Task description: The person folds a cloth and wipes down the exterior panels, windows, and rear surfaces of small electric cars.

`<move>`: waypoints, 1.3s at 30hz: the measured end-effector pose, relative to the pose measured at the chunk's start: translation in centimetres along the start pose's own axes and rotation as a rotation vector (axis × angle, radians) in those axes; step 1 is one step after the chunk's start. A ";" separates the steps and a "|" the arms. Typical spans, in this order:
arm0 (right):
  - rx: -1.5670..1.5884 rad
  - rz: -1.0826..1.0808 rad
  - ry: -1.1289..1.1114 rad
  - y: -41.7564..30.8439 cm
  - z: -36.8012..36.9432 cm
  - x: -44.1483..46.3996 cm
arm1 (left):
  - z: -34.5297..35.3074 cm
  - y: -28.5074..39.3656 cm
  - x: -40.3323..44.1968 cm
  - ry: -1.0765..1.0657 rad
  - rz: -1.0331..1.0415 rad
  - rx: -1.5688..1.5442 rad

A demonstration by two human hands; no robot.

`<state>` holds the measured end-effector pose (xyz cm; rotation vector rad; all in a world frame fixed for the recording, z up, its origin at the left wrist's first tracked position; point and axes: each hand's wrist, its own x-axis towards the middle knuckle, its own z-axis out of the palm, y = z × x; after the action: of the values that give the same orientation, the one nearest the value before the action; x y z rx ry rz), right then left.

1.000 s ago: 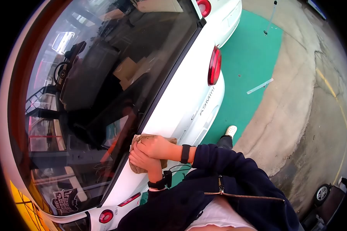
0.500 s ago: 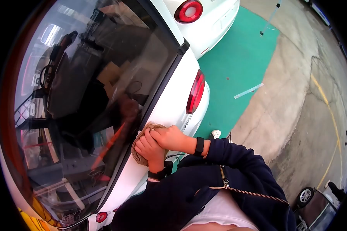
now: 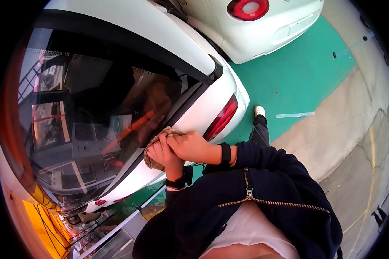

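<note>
A folded brown cloth (image 3: pixel 152 163) lies against the white car (image 3: pixel 199 109), just below the edge of its dark rear window (image 3: pixel 95 108). My left hand (image 3: pixel 162 154) presses on the cloth with its fingers bent round it. Against it, my right hand (image 3: pixel 189 146) is closed at the cloth's upper edge, partly overlapping the left. Part of the cloth is hidden under both hands. Close to my right hand is the car's red tail light (image 3: pixel 221 118).
Another white car (image 3: pixel 229 30) with a round red light stands beyond. My white shoe (image 3: pixel 259 111) is on the green floor (image 3: pixel 289 86), near a pale strip (image 3: pixel 295 115). At lower left are a metal-framed cart (image 3: pixel 127 228) and yellow sheeting (image 3: pixel 43 224).
My hands and the cloth have moved along the car's rear, nearer to the tail light. The view has turned, and more of my leg and the lower-left cart show.
</note>
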<state>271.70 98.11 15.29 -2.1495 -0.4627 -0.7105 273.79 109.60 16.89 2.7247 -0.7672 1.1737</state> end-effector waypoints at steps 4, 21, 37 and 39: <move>-0.031 0.000 0.026 4.0 -4.8 2.2 | 2.0 4.2 3.8 0.003 -0.042 -0.026; -0.004 -0.133 -0.188 12.5 -11.6 3.5 | 5.9 11.0 8.6 0.032 -0.226 -0.068; -0.072 0.136 -0.024 9.0 -9.6 2.8 | 4.7 9.2 7.4 0.008 -0.140 -0.292; -0.110 0.153 -0.048 8.0 -9.0 2.4 | 4.3 8.5 6.4 -0.018 -0.129 -0.340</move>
<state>274.92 86.36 16.73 -2.2809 -0.2855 -0.6120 276.31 98.38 17.31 2.4648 -0.7061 0.8997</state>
